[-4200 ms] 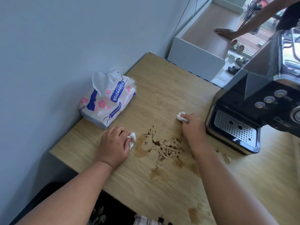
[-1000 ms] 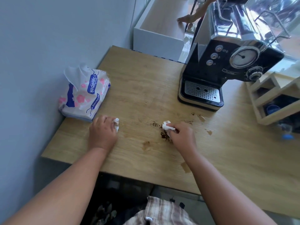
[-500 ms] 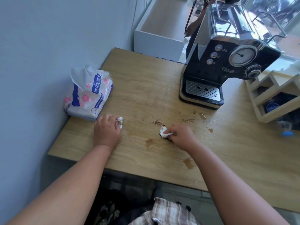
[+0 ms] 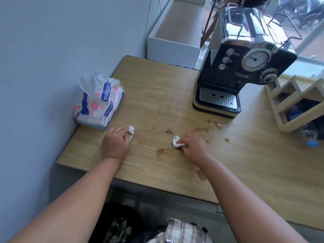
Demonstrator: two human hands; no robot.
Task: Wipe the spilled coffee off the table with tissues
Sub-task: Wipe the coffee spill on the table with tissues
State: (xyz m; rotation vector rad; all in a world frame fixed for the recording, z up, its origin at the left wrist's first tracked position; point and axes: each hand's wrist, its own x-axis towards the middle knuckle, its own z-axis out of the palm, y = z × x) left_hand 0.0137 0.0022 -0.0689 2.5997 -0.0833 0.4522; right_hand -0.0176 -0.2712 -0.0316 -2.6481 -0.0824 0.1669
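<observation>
Mid-frame, our right hand point(image 4: 193, 146) presses a balled tissue point(image 4: 176, 142) onto coffee stains point(image 4: 160, 152) on the counter point(image 4: 245, 163); our left hand point(image 4: 114, 143) clutches another tissue point(image 4: 131, 132)

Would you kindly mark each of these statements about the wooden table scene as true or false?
1. Each hand holds a crumpled white tissue. True: the left hand grips one tissue, the right hand another.
2. The wooden table is wiped clean. False: brown coffee stains remain.
3. The floral plastic tissue pack lies beside the wall, left of the hands. True.
4. The black and chrome coffee machine stands on the floor. False: it stands on the table.
5. The right hand rests on the tissue pack. False: it presses its tissue onto the table.
</observation>
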